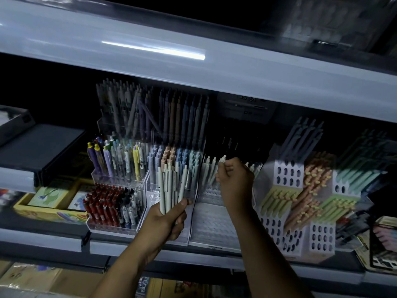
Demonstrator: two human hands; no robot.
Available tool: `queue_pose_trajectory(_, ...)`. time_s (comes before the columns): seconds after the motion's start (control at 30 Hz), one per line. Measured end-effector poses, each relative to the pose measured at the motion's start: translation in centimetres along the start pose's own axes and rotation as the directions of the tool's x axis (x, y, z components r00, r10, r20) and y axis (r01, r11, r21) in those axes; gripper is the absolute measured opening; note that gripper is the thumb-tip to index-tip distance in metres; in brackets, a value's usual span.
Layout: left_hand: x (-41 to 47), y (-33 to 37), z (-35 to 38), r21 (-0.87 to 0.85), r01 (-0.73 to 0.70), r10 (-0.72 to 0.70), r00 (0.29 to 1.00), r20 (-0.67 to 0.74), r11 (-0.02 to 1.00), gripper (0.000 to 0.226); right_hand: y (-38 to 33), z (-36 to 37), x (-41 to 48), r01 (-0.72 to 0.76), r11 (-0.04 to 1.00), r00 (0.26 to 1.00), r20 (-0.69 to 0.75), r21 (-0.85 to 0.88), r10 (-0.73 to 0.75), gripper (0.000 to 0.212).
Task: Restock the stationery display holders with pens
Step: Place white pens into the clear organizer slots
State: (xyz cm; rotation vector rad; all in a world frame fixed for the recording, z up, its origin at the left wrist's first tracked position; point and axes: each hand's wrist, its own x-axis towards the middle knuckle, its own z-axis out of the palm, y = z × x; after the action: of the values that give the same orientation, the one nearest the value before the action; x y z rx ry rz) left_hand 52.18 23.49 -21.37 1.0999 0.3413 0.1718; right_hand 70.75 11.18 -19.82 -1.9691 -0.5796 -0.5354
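Scanning from the biggest thing down, found one long shelf [193, 261] carrying the whole display, and on it, at the middle, one clear stepped holder [212, 222] with grids of sockets, most of them unfilled on the lower steps. Counted two hands at work in front of it. Saw the left hand [165, 222] wrapped round the lower barrels of a bundle of pale pens [171, 186], thumb across the front, clips up, just left of that holder; made out about six, though too tightly packed to count for certain. Saw the right hand [235, 181] up at the holder's upper step, fingertips pinching a single white pen [223, 159] near its clicker end, beside a short row of like pens [209, 166] standing there, roughly three on either side of the hand, blurred. Judged each pen light, stiff and slim, with a smooth barrel likely to slip or roll if held loosely. Judged a pinch high on the barrel best for steering the tip into a socket, and a firm full wrap low down best for keeping the bundle from fanning out.
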Motion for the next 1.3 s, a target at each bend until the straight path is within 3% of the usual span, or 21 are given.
queue_pose_trajectory(0.57,-0.3,0.0,-0.3,0.021,0.033,-0.033,0.999,-0.001,0.999,0.03,-1.2,1.1,-0.2,0.018,0.989,0.999,0.046,-0.146,-0.011,0.022)
queue_pose_trajectory(1.3,-0.2,0.1,0.4,0.032,0.007,-0.007,1.0,0.016,0.999,0.043,-0.6,1.9,-0.1,-0.065,0.961,0.987,0.126,-0.27,0.102,0.04)
